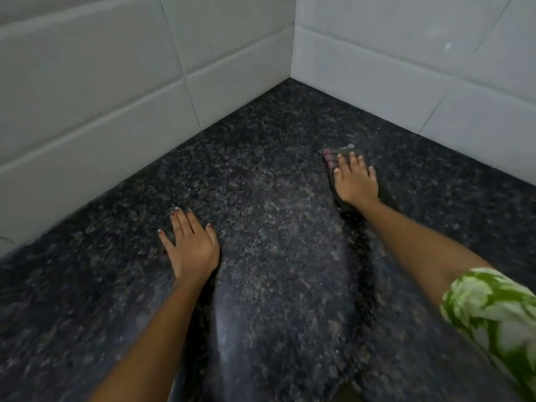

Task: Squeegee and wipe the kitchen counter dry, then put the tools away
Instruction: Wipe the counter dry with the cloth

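The dark speckled granite counter [275,175] fills the view and runs into a corner between two walls. My right hand [356,182] lies flat on a folded wiping cloth [333,154], pressing it onto the counter; only the cloth's pinkish and grey front edge shows past my fingertips. My left hand [190,242] rests flat on the counter to the lower left, fingers spread, with nothing under it. No squeegee is in view.
White tiled walls [95,91] rise along the counter's left and back right edges and meet in the corner at the top centre. A green and white patterned sleeve [493,317] covers my right upper arm.
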